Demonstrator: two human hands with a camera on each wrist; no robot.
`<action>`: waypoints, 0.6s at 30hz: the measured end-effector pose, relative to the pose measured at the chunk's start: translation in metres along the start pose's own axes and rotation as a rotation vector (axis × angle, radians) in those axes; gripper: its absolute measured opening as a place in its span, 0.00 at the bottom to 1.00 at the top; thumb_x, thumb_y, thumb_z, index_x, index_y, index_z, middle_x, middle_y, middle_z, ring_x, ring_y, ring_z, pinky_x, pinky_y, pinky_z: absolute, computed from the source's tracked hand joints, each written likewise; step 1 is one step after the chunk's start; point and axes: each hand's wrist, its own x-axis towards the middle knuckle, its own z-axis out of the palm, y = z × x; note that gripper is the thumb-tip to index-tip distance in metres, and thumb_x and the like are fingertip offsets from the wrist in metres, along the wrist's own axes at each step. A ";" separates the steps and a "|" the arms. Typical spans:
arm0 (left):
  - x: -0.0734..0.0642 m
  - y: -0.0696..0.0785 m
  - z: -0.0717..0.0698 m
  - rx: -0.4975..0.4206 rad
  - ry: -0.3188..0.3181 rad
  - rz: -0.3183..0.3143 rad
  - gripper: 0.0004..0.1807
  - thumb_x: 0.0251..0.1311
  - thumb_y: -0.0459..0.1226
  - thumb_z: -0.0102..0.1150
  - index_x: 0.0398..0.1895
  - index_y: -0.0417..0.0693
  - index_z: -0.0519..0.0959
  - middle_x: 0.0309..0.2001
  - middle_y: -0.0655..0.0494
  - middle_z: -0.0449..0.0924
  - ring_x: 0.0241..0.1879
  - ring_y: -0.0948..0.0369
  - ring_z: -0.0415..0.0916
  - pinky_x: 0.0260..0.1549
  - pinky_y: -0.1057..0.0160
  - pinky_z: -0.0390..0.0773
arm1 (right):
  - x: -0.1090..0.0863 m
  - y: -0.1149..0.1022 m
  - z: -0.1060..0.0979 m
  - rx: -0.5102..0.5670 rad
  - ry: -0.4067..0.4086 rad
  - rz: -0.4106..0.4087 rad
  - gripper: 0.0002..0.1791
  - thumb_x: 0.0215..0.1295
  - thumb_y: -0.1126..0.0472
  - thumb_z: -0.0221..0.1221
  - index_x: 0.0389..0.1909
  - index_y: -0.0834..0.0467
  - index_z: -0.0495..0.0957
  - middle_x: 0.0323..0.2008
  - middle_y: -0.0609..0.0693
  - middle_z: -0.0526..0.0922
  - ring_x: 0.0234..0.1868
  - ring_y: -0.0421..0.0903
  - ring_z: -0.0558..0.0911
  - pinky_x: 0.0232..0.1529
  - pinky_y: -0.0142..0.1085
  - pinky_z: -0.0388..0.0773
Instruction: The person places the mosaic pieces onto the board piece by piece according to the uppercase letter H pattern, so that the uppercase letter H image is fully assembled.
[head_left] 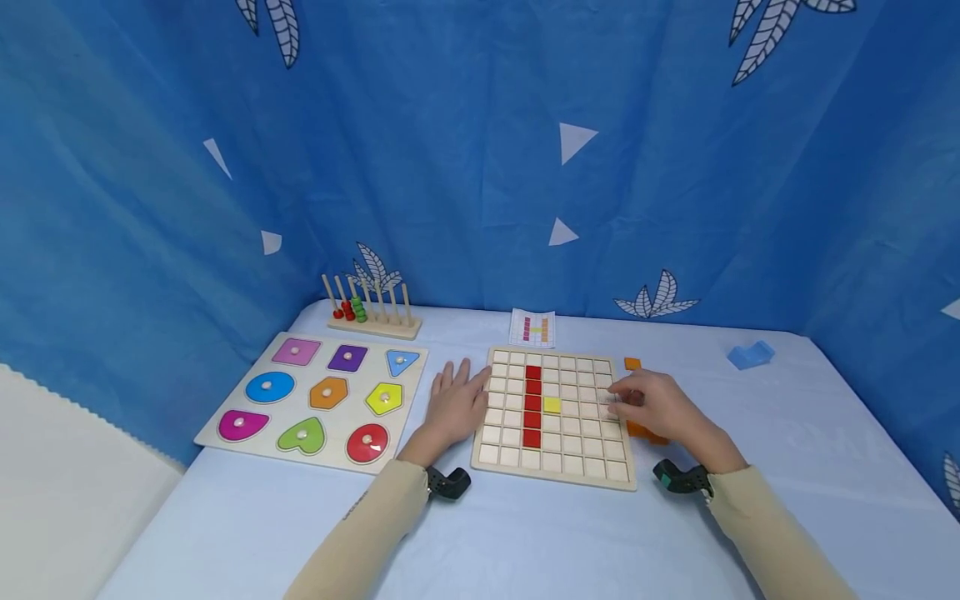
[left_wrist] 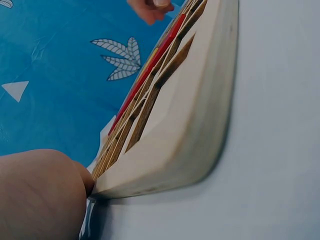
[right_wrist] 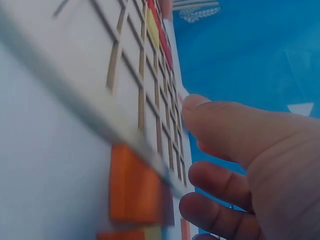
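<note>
A wooden grid board (head_left: 557,476) lies on the table, with a column of red square tiles (head_left: 532,406) and one yellow tile (head_left: 552,405) in its cells. At its left edge, my left hand (head_left: 456,408) rests with fingers extended and the fingertips at the rim. My right hand (head_left: 660,405) hovers over the right edge, thumb and fingers apart and loosely bent. Nothing shows between them in the right wrist view. Below that hand, orange tiles (right_wrist: 134,185) lie beside the board, partly hidden by it in the head view.
A pattern card (head_left: 533,328) lies behind the board. To the left is a shape puzzle (head_left: 292,400) with knobbed pieces, and behind it a wooden peg rack (head_left: 375,326) with red and green beads. A blue object (head_left: 751,355) sits at the far right before the blue curtain.
</note>
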 end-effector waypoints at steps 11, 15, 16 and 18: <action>-0.002 -0.002 -0.001 -0.012 0.006 0.010 0.28 0.77 0.44 0.41 0.77 0.54 0.66 0.81 0.37 0.52 0.81 0.36 0.39 0.78 0.36 0.42 | -0.018 0.019 -0.003 -0.030 0.027 0.048 0.16 0.58 0.60 0.73 0.47 0.62 0.88 0.35 0.50 0.86 0.31 0.40 0.74 0.28 0.29 0.74; -0.002 -0.002 0.000 -0.012 0.008 0.016 0.28 0.77 0.44 0.41 0.77 0.54 0.66 0.80 0.37 0.52 0.81 0.36 0.39 0.78 0.36 0.42 | -0.023 0.022 -0.003 -0.051 0.014 0.073 0.16 0.59 0.60 0.72 0.47 0.62 0.88 0.35 0.50 0.86 0.30 0.41 0.73 0.28 0.30 0.73; -0.002 -0.002 0.000 -0.010 0.008 0.018 0.28 0.77 0.44 0.41 0.77 0.54 0.66 0.80 0.37 0.52 0.81 0.36 0.40 0.78 0.36 0.42 | -0.024 0.022 -0.004 -0.053 0.012 0.083 0.16 0.58 0.60 0.73 0.47 0.62 0.88 0.35 0.50 0.86 0.30 0.41 0.73 0.28 0.30 0.73; -0.001 -0.002 0.000 -0.009 0.011 0.021 0.28 0.77 0.44 0.41 0.77 0.54 0.66 0.80 0.37 0.52 0.81 0.35 0.40 0.78 0.36 0.42 | -0.026 0.024 -0.004 -0.057 0.007 0.099 0.16 0.59 0.60 0.72 0.46 0.62 0.88 0.35 0.51 0.86 0.30 0.41 0.73 0.28 0.31 0.73</action>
